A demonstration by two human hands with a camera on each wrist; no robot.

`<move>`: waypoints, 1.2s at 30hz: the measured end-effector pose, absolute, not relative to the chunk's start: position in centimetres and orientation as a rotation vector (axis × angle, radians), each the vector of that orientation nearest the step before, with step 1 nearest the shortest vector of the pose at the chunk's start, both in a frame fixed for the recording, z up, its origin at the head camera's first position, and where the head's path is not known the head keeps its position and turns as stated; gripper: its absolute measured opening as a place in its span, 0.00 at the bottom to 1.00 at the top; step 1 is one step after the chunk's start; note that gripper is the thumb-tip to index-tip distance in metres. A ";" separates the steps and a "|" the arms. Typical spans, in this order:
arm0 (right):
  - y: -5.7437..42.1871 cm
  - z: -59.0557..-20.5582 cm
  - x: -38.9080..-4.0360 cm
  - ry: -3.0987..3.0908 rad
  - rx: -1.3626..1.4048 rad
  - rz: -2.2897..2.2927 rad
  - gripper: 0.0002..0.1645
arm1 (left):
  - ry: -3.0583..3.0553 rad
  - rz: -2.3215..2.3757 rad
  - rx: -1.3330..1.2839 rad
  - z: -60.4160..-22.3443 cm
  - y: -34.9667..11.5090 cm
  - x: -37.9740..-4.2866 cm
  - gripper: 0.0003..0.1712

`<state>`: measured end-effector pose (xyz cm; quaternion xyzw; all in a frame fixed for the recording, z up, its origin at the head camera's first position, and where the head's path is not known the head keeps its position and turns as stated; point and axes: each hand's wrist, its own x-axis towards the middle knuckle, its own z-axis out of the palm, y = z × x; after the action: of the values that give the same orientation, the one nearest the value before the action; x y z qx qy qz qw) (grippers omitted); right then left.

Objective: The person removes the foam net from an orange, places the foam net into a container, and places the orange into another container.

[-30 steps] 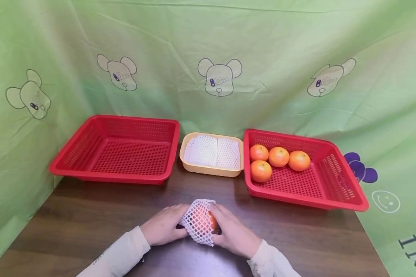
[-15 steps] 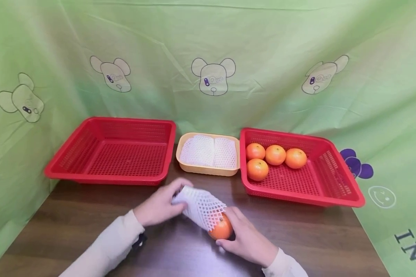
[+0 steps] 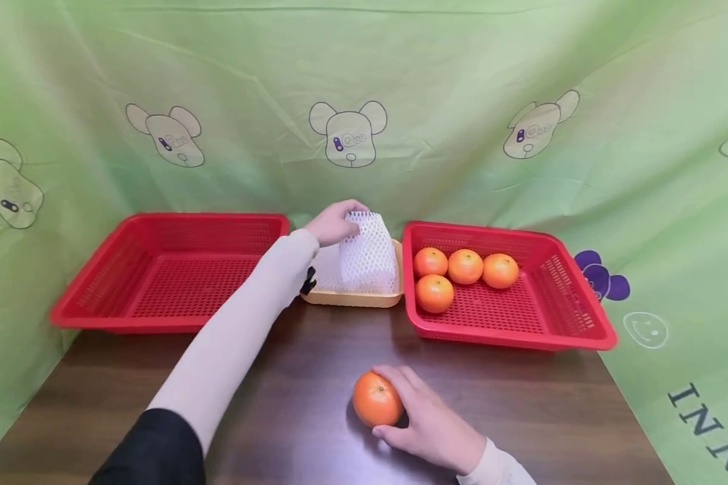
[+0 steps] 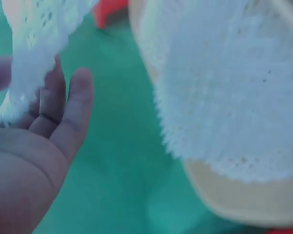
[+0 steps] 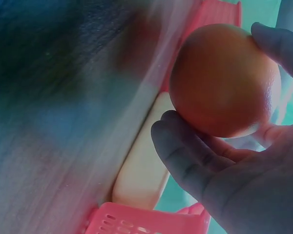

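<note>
Above the cream tray [image 3: 354, 299], my left hand [image 3: 338, 223] pinches a white foam net sleeve [image 3: 369, 250] by its upper end. The sleeve hangs down, and more white foam nets [image 4: 229, 97] lie in the tray in the left wrist view. Near the front of the table my right hand [image 3: 431, 426] holds a bare orange [image 3: 376, 399]. Its thumb and fingers curl about the fruit's right side, also visible on the orange [image 5: 224, 80] in the right wrist view.
A red basket [image 3: 61, 316] with nothing seen inside stands left of the tray, partly behind the left arm. On the right, another red basket [image 3: 607, 337] holds several oranges [image 3: 465, 267]. A green cloth [image 3: 449, 182] rises behind them.
The net sleeve has come off the orange. My left hand has carried it forward to the tray, while my right hand keeps the orange near the front. The view has turned slightly right.
</note>
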<state>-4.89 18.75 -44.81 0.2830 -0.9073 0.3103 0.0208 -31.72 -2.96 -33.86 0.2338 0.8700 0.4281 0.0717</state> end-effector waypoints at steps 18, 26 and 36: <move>18.9 -44.9 -4.8 -2.810 0.885 0.945 0.50 | 3.111 0.208 0.977 -38.5 3.1 -30.5 0.25; 18.8 -44.1 -4.8 -2.773 0.921 0.918 0.50 | 2.819 0.118 0.719 -41.9 2.7 -31.4 0.42; 21.3 -43.7 -3.9 -2.900 0.738 0.985 0.48 | 3.024 0.498 0.718 -40.6 3.8 -27.3 0.35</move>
<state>-3.94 21.28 -43.71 0.2341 -0.9205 0.3127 -0.0044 -27.30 3.84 -40.61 0.2280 0.9607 0.1581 -0.0028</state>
